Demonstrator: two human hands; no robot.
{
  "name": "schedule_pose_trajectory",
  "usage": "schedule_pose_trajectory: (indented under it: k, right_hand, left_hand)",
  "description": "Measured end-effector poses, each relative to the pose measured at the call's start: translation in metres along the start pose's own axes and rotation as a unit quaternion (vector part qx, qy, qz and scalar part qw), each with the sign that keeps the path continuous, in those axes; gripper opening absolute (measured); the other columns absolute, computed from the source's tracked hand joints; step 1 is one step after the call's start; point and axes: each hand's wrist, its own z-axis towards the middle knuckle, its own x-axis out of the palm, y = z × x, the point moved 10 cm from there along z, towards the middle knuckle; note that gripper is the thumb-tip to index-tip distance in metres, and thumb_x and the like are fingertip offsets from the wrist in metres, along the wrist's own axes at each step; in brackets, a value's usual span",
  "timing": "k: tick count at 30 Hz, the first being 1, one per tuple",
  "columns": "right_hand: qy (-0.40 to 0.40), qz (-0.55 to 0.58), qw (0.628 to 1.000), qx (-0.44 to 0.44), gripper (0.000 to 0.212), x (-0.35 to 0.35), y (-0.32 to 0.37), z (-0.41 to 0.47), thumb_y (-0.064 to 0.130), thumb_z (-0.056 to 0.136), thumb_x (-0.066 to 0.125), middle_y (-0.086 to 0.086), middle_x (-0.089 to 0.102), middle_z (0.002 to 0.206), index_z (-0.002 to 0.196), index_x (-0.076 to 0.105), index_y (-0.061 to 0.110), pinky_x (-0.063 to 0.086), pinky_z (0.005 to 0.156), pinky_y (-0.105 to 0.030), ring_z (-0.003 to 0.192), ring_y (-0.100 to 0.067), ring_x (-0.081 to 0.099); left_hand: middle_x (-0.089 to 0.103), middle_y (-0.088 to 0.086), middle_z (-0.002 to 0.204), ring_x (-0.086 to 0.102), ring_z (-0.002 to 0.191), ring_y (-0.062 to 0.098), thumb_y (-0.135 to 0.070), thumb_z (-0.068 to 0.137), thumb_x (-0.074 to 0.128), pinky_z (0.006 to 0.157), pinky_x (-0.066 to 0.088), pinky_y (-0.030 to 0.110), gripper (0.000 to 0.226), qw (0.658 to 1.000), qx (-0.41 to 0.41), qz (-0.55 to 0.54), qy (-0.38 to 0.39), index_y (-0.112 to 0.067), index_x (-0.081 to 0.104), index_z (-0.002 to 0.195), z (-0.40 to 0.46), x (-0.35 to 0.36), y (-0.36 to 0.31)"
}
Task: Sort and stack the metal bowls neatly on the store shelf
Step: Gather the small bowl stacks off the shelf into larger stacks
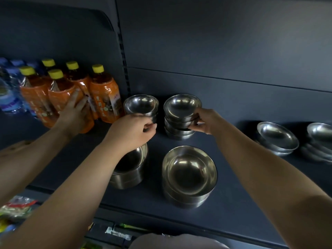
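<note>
Left hand (132, 131) has its grip curled on the rear-left stack of metal bowls (142, 106), right hand (206, 121) pinches the rear-right bowl stack (181, 114) just beside it on the shelf (233, 203), two larger stacks standing nearer than both grips.

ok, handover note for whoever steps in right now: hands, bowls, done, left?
Left hand: grip on the rim of the back-left bowl stack.
Right hand: grip on the back-right bowl stack, partway down the stack.
A third hand (someone else's) rests on the orange-label bottles.
Done: front-left stack and front-right stack stand nested on the shelf.
Left: straighten the two back stacks; the shallow bowls far right lie tilted and need stacking.
</note>
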Motion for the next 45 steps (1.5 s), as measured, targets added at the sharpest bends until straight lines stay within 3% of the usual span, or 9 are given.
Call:
schedule_pose_trajectory:
  k: [10, 14, 19, 24, 30, 33, 38, 42, 45]
  right_hand:
    - [-0.076, -0.148, 0.985, -0.052, 0.037, -0.004, 0.009, 0.010, 0.025, 0.094, 0.053, -0.008, 0.049, 0.060, 0.063, 0.048, 0.005, 0.059, 0.073, -0.041, 0.054, -0.020, 0.054]
    - [-0.085, -0.233, 0.967, -0.061, 0.040, -0.009, 0.009, 0.014, 0.038, 0.092, 0.051, -0.010, 0.057, 0.074, 0.066, 0.050, 0.008, 0.059, 0.068, -0.039, 0.061, -0.022, 0.057]
    - [-0.056, -0.076, 0.995, 0.000, 0.040, -0.008, -0.015, 0.016, 0.034, 0.094, 0.055, -0.011, 0.050, 0.065, 0.068, 0.047, 0.004, 0.050, 0.036, -0.024, 0.039, -0.017, 0.052]
    - [-0.052, 0.011, 0.998, 0.020, 0.030, -0.004, -0.028, 0.017, 0.021, 0.096, 0.052, -0.012, 0.053, 0.068, 0.075, 0.050, 0.001, 0.055, 0.068, -0.039, 0.056, -0.024, 0.057]
    - [-0.058, 0.012, 0.998, 0.031, 0.028, -0.006, -0.036, 0.016, 0.020, 0.096, 0.051, -0.013, 0.058, 0.071, 0.073, 0.049, 0.004, 0.059, 0.057, -0.036, 0.055, -0.027, 0.061]
    - [-0.049, 0.023, 0.998, 0.025, 0.032, -0.008, -0.036, 0.015, 0.029, 0.095, 0.054, -0.011, 0.057, 0.072, 0.075, 0.050, 0.004, 0.059, 0.063, -0.036, 0.057, -0.027, 0.062]
    - [-0.036, 0.033, 0.998, 0.040, 0.041, -0.030, -0.039, 0.010, 0.035, 0.094, 0.054, -0.010, 0.050, 0.100, 0.121, 0.049, 0.004, 0.058, 0.054, -0.029, 0.057, -0.023, 0.060]
    - [-0.019, 0.055, 0.996, 0.065, 0.049, -0.044, -0.050, 0.004, 0.035, 0.097, 0.047, -0.013, 0.050, 0.089, 0.131, 0.044, 0.000, 0.055, 0.064, -0.033, 0.065, -0.026, 0.059]
    - [-0.008, 0.054, 0.996, 0.070, 0.052, -0.051, -0.053, 0.001, 0.038, 0.098, 0.044, -0.020, 0.056, 0.109, 0.127, 0.047, -0.005, 0.051, 0.074, -0.036, 0.084, -0.032, 0.061]
  left_hand:
    - [0.064, -0.003, 0.078, 0.060, 0.074, 0.014, -0.034, 0.092, 0.049, 0.064, 0.048, 0.031, 0.030, 0.999, -0.026, -0.037, 0.021, -0.011, 0.064, 0.081, 0.002, 0.008, 0.007]
    - [0.064, -0.002, 0.077, 0.060, 0.074, 0.014, -0.035, 0.092, 0.049, 0.065, 0.048, 0.032, 0.031, 0.998, -0.034, -0.043, 0.035, -0.011, 0.064, 0.081, 0.004, 0.014, 0.008]
    - [0.066, -0.001, 0.079, 0.060, 0.074, 0.014, -0.035, 0.092, 0.049, 0.067, 0.048, 0.032, 0.030, 0.998, -0.028, -0.043, 0.046, -0.012, 0.065, 0.084, 0.008, 0.019, 0.001]
    - [0.066, 0.003, 0.079, 0.061, 0.073, 0.019, -0.035, 0.092, 0.049, 0.067, 0.050, 0.038, 0.032, 0.997, -0.022, -0.053, 0.060, -0.009, 0.064, 0.081, 0.013, 0.028, -0.008]
    - [0.063, 0.003, 0.081, 0.059, 0.074, 0.018, -0.035, 0.092, 0.048, 0.064, 0.046, 0.033, 0.034, 0.997, -0.005, -0.044, 0.071, -0.007, 0.064, 0.085, 0.020, 0.032, -0.024]
    - [0.062, 0.003, 0.086, 0.060, 0.079, 0.019, -0.037, 0.093, 0.047, 0.068, 0.047, 0.033, 0.033, 0.994, -0.014, -0.041, 0.099, -0.008, 0.064, 0.090, 0.024, 0.040, -0.025]
    - [0.065, 0.002, 0.094, 0.061, 0.087, 0.019, -0.040, 0.092, 0.047, 0.075, 0.047, 0.032, 0.035, 0.981, -0.034, -0.012, 0.192, -0.011, 0.065, 0.097, 0.039, 0.066, -0.022]
    - [0.051, 0.006, 0.064, 0.047, 0.059, 0.017, -0.039, 0.093, 0.048, 0.055, 0.033, 0.029, 0.042, 0.958, -0.025, 0.023, 0.286, -0.006, 0.059, 0.070, 0.051, 0.097, -0.028]
    - [0.042, -0.001, 0.058, 0.039, 0.055, 0.012, -0.038, 0.092, 0.050, 0.052, 0.028, 0.026, 0.042, 0.946, -0.028, 0.009, 0.323, -0.015, 0.046, 0.057, 0.057, 0.115, -0.030]
